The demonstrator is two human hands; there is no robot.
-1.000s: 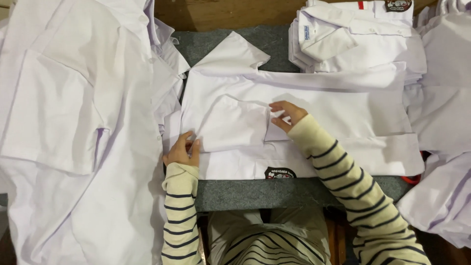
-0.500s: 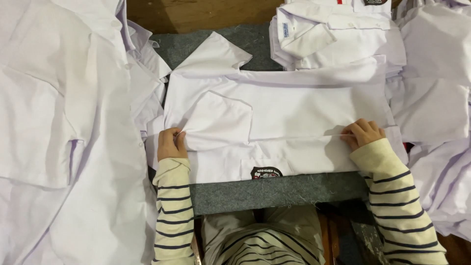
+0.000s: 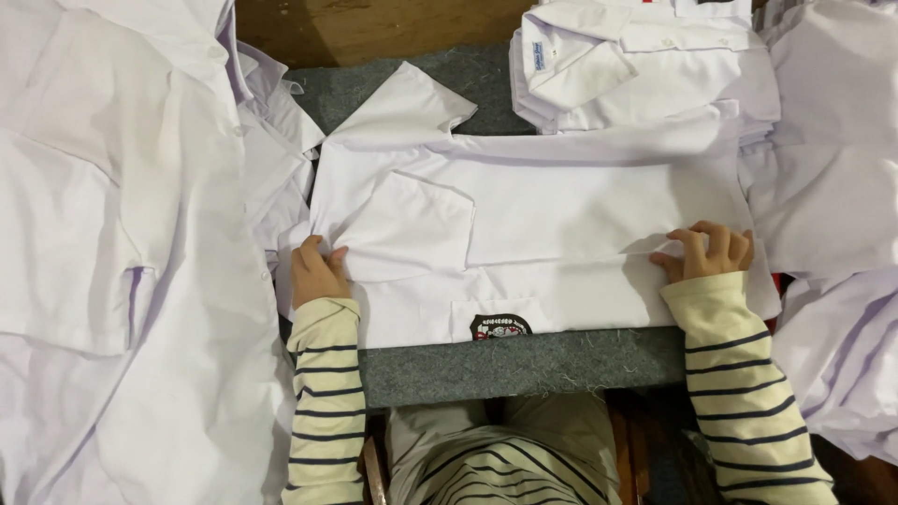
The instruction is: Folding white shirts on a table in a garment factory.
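Barely moved since before, two hands, left hand (image 3: 316, 271) and right hand (image 3: 708, 251), each grip pinching one white shirt (image 3: 561, 210).

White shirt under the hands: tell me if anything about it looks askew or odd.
Nothing looks damaged. The white short-sleeved cotton shirt lies partly folded on the grey felt mat, with the left hand and right hand pressing its two ends. Only the far sleeve sticks out unfolded, at an angle past the top edge.

Grey felt-covered table (image 3: 524, 365) bears white shirt (image 3: 561, 215), probably wood beneath.
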